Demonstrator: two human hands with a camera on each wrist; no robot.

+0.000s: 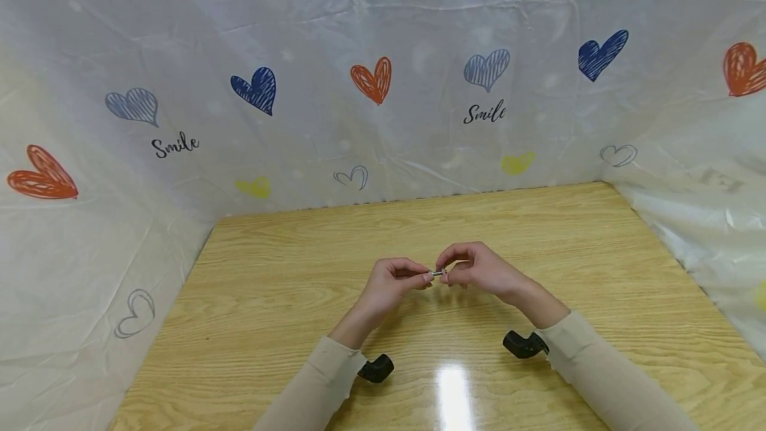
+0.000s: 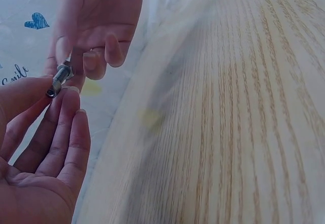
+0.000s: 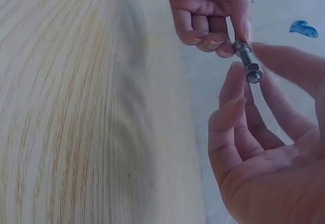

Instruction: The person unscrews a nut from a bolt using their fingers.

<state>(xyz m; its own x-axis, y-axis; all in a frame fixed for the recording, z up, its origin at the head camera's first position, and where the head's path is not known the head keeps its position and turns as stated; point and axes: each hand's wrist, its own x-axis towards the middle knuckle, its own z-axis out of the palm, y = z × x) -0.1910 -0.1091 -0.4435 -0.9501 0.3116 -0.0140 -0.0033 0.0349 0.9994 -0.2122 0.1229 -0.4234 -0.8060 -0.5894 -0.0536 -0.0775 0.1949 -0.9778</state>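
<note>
Silver-toned metal bolt [image 3: 247, 56], 1 unit, with 1 nut [image 3: 254, 69] on its thread near the free end. Location: raised above the table, between the hands.

Left hand [image 1: 387, 283]: thumb and finger clamped on the bolt's wider end.

Right hand [image 1: 482, 271]: thumb and fingers bent about the nut end, directly across from the left grip; cannot tell whether they press the nut or merely surround it.

Step, as judged: working the nut along the thread; direction, on or off, not readable. Next move, as judged: calls for a firm left pinch so the bolt does not spin, and right fingertips turning the nut in short strokes, square to the shaft.

Beneath the grip: 1 wood-grain table [image 1: 269, 285]. Behind it, toward the wearer: 2 beige sleeves [image 1: 604, 364], 2 black fittings [image 1: 525, 344] at the cuffs. Beyond it: white sheeting [image 1: 419, 132], heart prints, "Smile" lettered 2 times.
</note>
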